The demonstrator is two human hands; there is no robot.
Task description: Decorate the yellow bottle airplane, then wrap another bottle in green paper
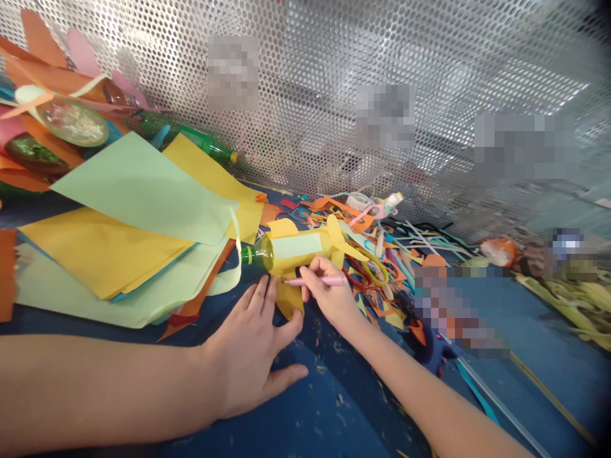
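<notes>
Bottle (pixel 296 249) lies on its side on the blue surface (pixel 315 407), near the centre of the view, its green cap (pixel 246 255) toward the left. Its body is wrapped in yellow paper, with a pale green panel (pixel 296 245) on top and yellow flaps at the far side and at the right end. A further yellow flap (pixel 287 299) extends toward the person. Left hand (pixel 248 343): open, palm down, thumb spread away from the fingers; index fingertip rests on the near flap, the other fingertips just beside the bottle's neck end. It grips nothing visible. Right hand (pixel 329 292): fingers closed around a pink marker (pixel 322 280), its tip pointing left, at the near flap; whether the tip touches the paper cannot be told. Left of the bottle, sheets of yellow paper (pixel 109 248) and light green paper (pixel 147 184) overlap in a loose pile. Right of it, mixed paper scraps (pixel 377 292) are strewn, orange ones prominent. A green bottle (pixel 200 140) with a yellow cap lies beyond the pile, near the perforated metal panel (pixel 305 114).
</notes>
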